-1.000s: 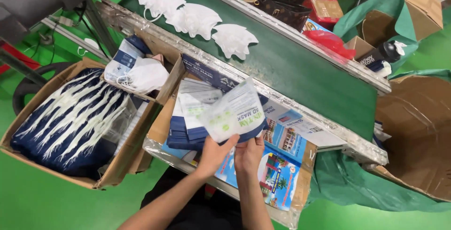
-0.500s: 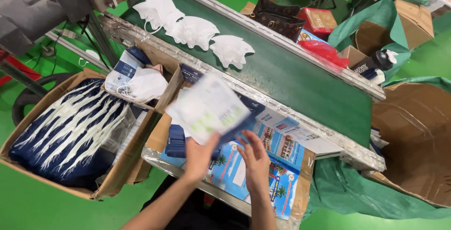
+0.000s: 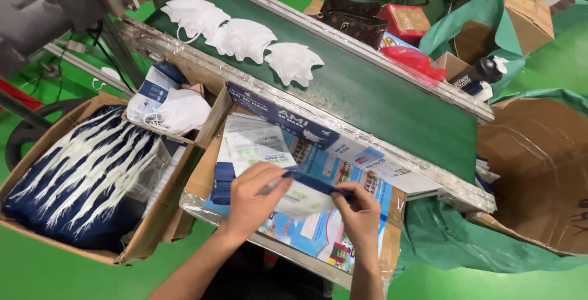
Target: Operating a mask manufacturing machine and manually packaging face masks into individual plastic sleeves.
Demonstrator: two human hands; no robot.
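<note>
Pouch (image 3: pixel 300 197), flat, blue-topped, held over printed box (image 3: pixel 318 239).
Left hand (image 3: pixel 254 197) and right hand (image 3: pixel 358 211) both pinch it; blue edge runs between fingertips.

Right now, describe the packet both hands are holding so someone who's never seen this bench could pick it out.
Start at the long green conveyor belt and come down to the open cardboard box just below its near rail. Above that box, the left hand and right hand pinch a flat clear packet. Unlike the packets stacked beneath, it is lifted and has a dark blue strip along its top edge.
</note>
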